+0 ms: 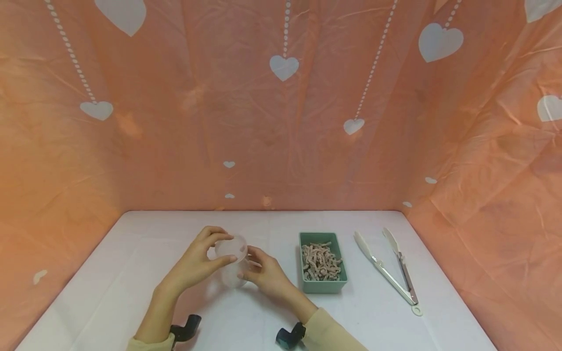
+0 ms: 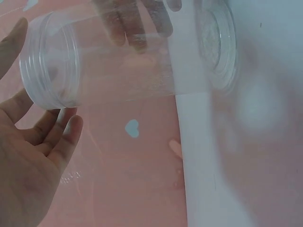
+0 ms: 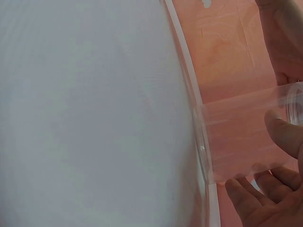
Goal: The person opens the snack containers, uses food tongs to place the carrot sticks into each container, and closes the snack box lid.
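A clear plastic jar (image 1: 230, 278) stands upright between the two hands, close over the white table. My left hand (image 1: 193, 267) grips its top end from the left, thumb on the near side and fingers on the far side. From the right, my right hand (image 1: 269, 275) holds the jar's side, with the thumb in front and the fingers behind. In the left wrist view the jar's ringed top (image 2: 49, 61) lies between the left thumb and fingers. The right wrist view shows the right thumb and fingertips around the see-through wall (image 3: 236, 137).
Right of the hands stands a green rectangular container (image 1: 325, 287) with many brownish-grey strips (image 1: 321, 262) inside. Farther right, metal tongs (image 1: 392, 280) with pale tips lie spread on the white table (image 1: 246, 331). An orange curtain (image 1: 246, 122) with white hearts encloses the back and sides.
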### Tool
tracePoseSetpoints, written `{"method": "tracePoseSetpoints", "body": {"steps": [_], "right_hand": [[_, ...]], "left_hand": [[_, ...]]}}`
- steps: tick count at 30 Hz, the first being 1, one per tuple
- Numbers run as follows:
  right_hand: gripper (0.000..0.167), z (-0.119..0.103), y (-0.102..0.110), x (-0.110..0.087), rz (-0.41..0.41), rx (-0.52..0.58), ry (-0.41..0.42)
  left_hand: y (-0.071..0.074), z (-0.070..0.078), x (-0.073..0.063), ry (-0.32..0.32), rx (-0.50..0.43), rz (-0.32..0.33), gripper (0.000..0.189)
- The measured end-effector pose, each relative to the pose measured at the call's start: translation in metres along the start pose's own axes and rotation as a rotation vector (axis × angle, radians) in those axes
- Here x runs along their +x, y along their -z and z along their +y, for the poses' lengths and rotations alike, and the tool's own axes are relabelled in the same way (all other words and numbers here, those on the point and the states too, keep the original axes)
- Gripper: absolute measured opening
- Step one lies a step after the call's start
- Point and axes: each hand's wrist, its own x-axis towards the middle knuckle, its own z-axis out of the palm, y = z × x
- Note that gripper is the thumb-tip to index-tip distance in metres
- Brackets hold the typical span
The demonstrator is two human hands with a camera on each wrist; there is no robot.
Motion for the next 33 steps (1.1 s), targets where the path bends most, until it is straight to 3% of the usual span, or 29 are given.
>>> {"method": "tracePoseSetpoints", "body": {"steps": [5,9,18,24,33], "right_hand": [[0.064,0.001,0.000,0.000,-0.002,-0.005,0.002],[0.064,0.001,-0.001,0.000,-0.001,-0.007,0.007],[0.064,0.002,-0.001,0.001,-0.004,-0.002,-0.002],[0.065,0.001,-0.001,0.001,-0.006,0.002,-0.008],[0.064,0.001,0.000,0.001,-0.006,0.002,-0.003]], "left_hand": [[-0.002,0.000,0.000,0.023,0.008,0.016,0.045],[-0.001,-0.001,-0.001,0.043,-0.008,-0.019,0.050],[0.008,-0.004,-0.004,-0.099,-0.046,-0.103,0.049],[0.010,-0.005,-0.004,-0.102,-0.049,-0.125,0.045],[0.009,-0.004,-0.003,-0.080,-0.059,-0.102,0.044]]}}
